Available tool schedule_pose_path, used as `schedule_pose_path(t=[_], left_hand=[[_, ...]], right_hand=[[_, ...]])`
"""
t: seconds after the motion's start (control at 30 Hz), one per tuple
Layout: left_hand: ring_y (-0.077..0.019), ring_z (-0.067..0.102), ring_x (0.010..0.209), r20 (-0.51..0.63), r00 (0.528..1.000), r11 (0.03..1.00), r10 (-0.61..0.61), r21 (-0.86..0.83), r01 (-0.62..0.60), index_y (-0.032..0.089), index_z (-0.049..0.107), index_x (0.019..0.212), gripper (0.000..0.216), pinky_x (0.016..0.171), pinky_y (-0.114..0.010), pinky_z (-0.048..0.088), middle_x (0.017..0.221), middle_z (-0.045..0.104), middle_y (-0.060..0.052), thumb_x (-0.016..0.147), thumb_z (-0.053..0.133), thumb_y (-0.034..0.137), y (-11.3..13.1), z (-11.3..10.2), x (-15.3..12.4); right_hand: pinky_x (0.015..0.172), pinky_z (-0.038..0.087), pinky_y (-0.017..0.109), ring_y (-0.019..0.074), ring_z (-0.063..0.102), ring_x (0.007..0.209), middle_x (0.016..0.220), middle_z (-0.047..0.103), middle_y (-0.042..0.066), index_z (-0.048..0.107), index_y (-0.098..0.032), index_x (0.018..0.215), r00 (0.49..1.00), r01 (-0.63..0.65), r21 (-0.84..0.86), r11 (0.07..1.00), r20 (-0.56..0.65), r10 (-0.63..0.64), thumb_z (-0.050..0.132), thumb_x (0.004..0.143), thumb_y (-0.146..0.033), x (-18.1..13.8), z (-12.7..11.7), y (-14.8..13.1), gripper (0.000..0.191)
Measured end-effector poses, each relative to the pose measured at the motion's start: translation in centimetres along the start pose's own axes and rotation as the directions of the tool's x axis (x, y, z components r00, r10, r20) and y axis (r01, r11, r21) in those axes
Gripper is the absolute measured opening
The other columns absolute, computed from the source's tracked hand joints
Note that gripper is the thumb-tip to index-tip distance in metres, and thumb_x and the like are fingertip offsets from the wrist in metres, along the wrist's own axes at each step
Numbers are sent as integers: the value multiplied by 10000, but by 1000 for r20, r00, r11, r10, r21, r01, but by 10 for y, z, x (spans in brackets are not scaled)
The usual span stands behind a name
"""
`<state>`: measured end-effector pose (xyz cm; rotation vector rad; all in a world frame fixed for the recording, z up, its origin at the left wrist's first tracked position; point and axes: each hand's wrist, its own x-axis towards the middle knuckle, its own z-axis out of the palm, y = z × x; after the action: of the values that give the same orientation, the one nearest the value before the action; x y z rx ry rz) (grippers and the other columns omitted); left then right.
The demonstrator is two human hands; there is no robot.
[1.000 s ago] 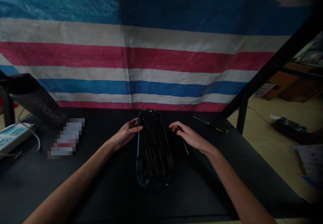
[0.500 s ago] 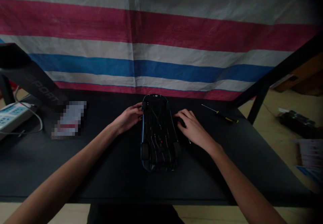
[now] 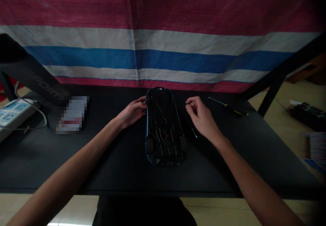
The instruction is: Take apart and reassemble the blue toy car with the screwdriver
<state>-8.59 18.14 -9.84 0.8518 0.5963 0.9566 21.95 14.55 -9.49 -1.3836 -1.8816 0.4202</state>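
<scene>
A toy car point(image 3: 163, 124) lies upside down on the black table point(image 3: 109, 171), its dark underside, wheels and a small red dot facing up. My left hand point(image 3: 132, 113) holds the car's left edge beside a wheel, with the fingertips partly hidden by the car. To the right of the car, and apart from it, my right hand point(image 3: 200, 114) has its thumb and fingers pinched together. Whatever may be between those fingers is too small to make out. Close below this hand, a thin metal shaft point(image 3: 194, 133) shows on the table; its other end is hard to see.
A yellow-and-black screwdriver point(image 3: 236, 111) lies at the back right. On the left are a blurred-out flat object point(image 3: 73, 115), a white power strip point(image 3: 17, 112) with a cable, and a dark slanted post point(image 3: 43, 80). A striped tarp point(image 3: 163, 61) hangs behind the table.
My right hand has come away from the car's side and drawn its fingers into a pinch. My left hand stays at the car. The camera view has tilted downward slightly.
</scene>
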Motion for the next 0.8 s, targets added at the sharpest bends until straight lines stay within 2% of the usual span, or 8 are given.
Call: schedule_pose_path(t=[0.1,0.2,0.3,0.37,0.43,0.57,0.7,0.8], left_hand=[[-183,647,907,0,1000,1000,-3,-11,3,142,746,1168,399,880,-299,451,1023,760,-54,781,690,65,0,-1,0],[-181,654,936,-5,1000,1000,-14,-25,13,143,753,1166,396,897,-298,451,1043,768,-55,780,707,61,0,-2,-1],[-192,663,963,4,1000,1000,-11,-16,11,146,751,1200,410,913,-314,452,1090,777,-65,798,715,72,1,-3,-2],[-201,672,994,9,1000,1000,-8,-4,8,152,746,1228,422,932,-323,456,1145,779,-77,811,724,90,2,-3,-3],[-201,679,1010,3,1000,1000,-8,-2,8,158,747,1222,429,957,-325,462,1180,779,-81,798,741,97,2,-4,-3],[-187,687,982,-37,999,1000,4,-2,-4,173,760,1168,411,965,-315,478,1119,789,-61,764,777,99,0,-6,-2],[-194,688,1037,-24,999,1000,23,18,-22,183,750,1194,401,985,-309,480,1147,784,-59,801,775,108,0,-3,-3],[-198,687,1068,18,1000,1000,3,13,-3,219,716,1256,395,986,-322,486,1216,764,-56,873,768,142,2,3,-8]], right_hand=[[759,495,376,202,589,753,860,578,6,514,-260,1197,997,-66,138,988,-32,71,457,1058,-386,6,1,-7,196],[824,550,400,226,649,923,1141,610,89,469,-248,1368,1000,-19,144,989,-15,21,499,1013,-364,22,1,-26,374],[1049,514,562,342,617,1244,1471,534,177,476,-249,1480,994,-6,-107,994,106,17,458,1055,-459,42,4,-60,474],[1067,478,678,463,487,1422,1589,462,206,476,-236,1526,978,-13,-264,965,198,67,436,1059,-596,55,9,-87,591],[1096,446,704,506,419,1482,1664,386,221,471,-206,1557,958,-1,-357,934,268,103,446,1035,-686,67,19,-110,710],[1132,434,653,527,388,1510,1712,322,260,425,-117,1607,930,-14,-461,887,321,181,542,977,-710,83,42,-132,873],[1071,482,620,514,479,1426,1582,471,299,494,-58,1525,940,-40,-471,881,281,193,661,909,-622,89,53,-134,852],[1043,495,606,503,530,1368,1508,521,305,508,-46,1484,955,-50,-448,892,240,174,723,848,-589,91,52,-136,864]])
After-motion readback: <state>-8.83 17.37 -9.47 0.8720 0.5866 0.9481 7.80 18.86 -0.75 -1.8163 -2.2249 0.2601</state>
